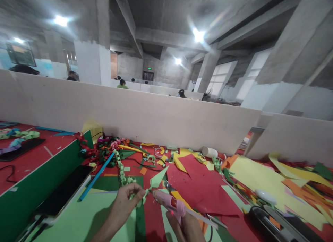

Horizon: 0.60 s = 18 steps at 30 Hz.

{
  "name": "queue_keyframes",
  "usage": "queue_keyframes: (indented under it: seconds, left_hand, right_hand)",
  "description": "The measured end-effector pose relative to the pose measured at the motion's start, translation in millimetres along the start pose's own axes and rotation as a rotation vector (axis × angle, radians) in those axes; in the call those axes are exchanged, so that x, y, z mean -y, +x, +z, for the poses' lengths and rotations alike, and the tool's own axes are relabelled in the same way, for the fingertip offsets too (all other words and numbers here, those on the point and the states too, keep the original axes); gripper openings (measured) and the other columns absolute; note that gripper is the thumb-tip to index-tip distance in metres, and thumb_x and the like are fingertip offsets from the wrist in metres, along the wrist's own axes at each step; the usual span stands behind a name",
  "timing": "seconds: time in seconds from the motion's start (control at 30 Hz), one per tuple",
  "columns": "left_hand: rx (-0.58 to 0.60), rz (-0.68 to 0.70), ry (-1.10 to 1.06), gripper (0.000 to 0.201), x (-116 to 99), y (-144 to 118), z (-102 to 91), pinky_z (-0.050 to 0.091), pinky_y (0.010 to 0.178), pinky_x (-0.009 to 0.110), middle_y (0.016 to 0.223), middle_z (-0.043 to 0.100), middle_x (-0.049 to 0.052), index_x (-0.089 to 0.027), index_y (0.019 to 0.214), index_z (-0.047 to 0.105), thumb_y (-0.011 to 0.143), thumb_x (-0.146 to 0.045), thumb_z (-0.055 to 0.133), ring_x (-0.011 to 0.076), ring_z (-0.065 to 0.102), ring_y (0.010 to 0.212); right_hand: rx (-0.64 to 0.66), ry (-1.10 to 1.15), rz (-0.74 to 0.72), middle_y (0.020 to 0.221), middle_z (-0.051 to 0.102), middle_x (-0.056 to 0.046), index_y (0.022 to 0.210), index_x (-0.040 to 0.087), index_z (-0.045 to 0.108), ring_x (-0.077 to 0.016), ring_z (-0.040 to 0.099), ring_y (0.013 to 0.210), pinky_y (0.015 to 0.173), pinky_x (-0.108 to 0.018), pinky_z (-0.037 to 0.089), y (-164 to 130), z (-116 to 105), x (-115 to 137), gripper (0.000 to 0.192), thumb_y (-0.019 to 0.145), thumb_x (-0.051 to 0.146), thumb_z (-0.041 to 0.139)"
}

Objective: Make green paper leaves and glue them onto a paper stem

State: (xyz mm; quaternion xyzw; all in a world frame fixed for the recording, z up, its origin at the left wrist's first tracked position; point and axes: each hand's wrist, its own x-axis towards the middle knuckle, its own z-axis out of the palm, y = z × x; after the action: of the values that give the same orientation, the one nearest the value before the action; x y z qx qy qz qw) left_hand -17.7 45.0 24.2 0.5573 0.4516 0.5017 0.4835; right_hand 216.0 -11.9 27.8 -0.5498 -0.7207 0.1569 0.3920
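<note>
One glue gun (170, 202), pink, in the right hand (186, 226); the fingers wrap its grip at the bottom edge of the view, nozzle aimed left toward the paper chain (122, 172). One clear glue stick (201, 218) juts out of the gun's back end. The left hand (125, 204) comes in from bottom centre, forearm angled up, thumb and forefinger pinched together on the near end of the chain, just beside the nozzle. The chain is one string of light green folded paper links, running from the pinch away over the surface (153, 217) toward a heap of paper flowers (109, 148). Around it lie flat cut sheets: red, light green, yellow, orange, with ragged scraps. One blue stick (97, 176) lies diagonally left of the chain. One dark phone (63, 191) rests on the green divider edge at left. One white bottle (210, 152) lies on its side near the back wall. One scissors (169, 186), partly hidden behind the gun.
</note>
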Motion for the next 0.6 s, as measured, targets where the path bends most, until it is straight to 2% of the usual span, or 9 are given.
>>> queue_keyframes:
  seconds: [0.1, 0.23, 0.37, 0.5, 0.6]
  left_hand:
    - [0.001, 0.001, 0.003, 0.053, -1, -1, 0.1, 0.035, 0.06, 0.026, 0.064, 0.054, -0.002, -0.018, 0.07, 0.063, 0.08, -0.07, 0.07, 0.0165, 0.046, 0.062]
    - [-0.004, -0.001, 0.004, 0.053, -3, -1, 0.7, 0.035, 0.06, 0.026, 0.064, 0.055, -0.002, -0.018, 0.07, 0.063, 0.079, -0.069, 0.071, 0.0169, 0.047, 0.063]
    - [-0.008, -0.009, 0.007, 0.053, -4, -1, 1.5, 0.035, 0.06, 0.026, 0.063, 0.054, -0.002, -0.018, 0.069, 0.063, 0.077, -0.07, 0.072, 0.0169, 0.047, 0.062]
    - [-0.015, -0.017, 0.01, 0.054, -4, 0, 2.1, 0.036, 0.06, 0.027, 0.063, 0.055, -0.002, -0.018, 0.068, 0.063, 0.075, -0.071, 0.073, 0.0171, 0.048, 0.061]
    - [-0.021, -0.015, 0.01, 0.055, -5, -1, 2.1, 0.037, 0.061, 0.027, 0.063, 0.056, -0.001, -0.019, 0.068, 0.063, 0.075, -0.072, 0.071, 0.0178, 0.049, 0.063]
  right_hand:
    - [0.019, -0.004, -0.007, 0.096, 0.08, -0.015, 0.105, 0.02, 0.08, -0.0304, 0.073, 0.096, 0.091, -0.038, 0.057, 2, -1, 2, 0.059, 0.101, 0.065, 0.042]
    - [-0.013, 0.018, -0.004, 0.094, 0.08, -0.014, 0.106, 0.02, 0.08, -0.0294, 0.074, 0.087, 0.089, -0.038, 0.058, 3, 0, 3, 0.061, 0.1, 0.067, 0.043]
    - [-0.027, 0.029, -0.001, 0.099, 0.08, -0.016, 0.108, 0.019, 0.08, -0.0312, 0.075, 0.093, 0.091, -0.039, 0.058, 3, 0, 4, 0.062, 0.1, 0.068, 0.042]
    - [0.012, 0.039, -0.015, 0.084, 0.08, -0.013, 0.107, 0.02, 0.08, -0.0306, 0.075, 0.091, 0.097, -0.04, 0.055, 4, -1, 8, 0.059, 0.1, 0.065, 0.044]
    - [-0.002, 0.073, -0.01, 0.085, 0.08, -0.012, 0.108, 0.021, 0.08, -0.0312, 0.076, 0.095, 0.099, -0.04, 0.055, 5, 1, 12, 0.06, 0.099, 0.068, 0.045]
